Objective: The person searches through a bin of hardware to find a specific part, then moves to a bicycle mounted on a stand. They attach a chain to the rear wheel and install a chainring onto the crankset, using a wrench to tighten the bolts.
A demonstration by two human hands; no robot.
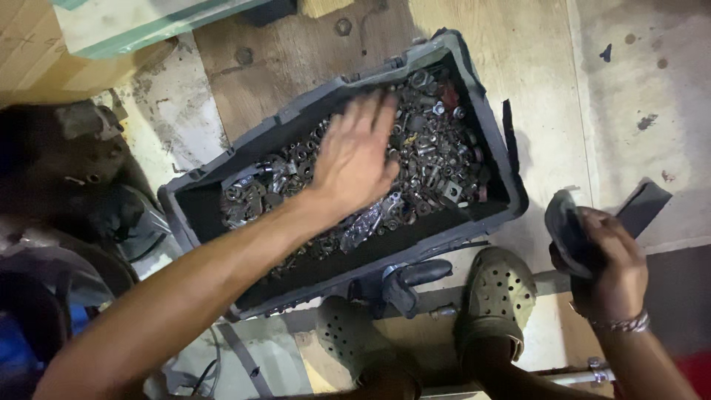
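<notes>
Bare left forearm sweeps up from the bottom-left corner, and the left hand is right over the tray, palm down, fingers spread flat and loose, gripping nothing, pressed on or just above the heap of metal bits. That heap is a dense jumble of nuts, bolts and washers, dark and greasy with a few shiny pieces, filling the dark grey plastic bin, which sits slantwise on the floor, one corner pointing to the upper right. 1 reddish piece shows near the bin's far end.

Over on the right, the right hand is curled tight around a dark rounded part with a worn, curved edge; its upper rim sticks out above the fingers, and what exactly it is, I cannot tell. A beaded bracelet circles that wrist. Just behind the hand, a flat dark strip lies on the floor.

Down at the bottom, 2 olive perforated clogs stand just beside the bin's near wall, with a dark glove between them, touching the bin's edge. Under it all, a worn plywood sheet and stained concrete floor. Far left, a grimy dark machine part sits in shadow, well apart from both hands.
</notes>
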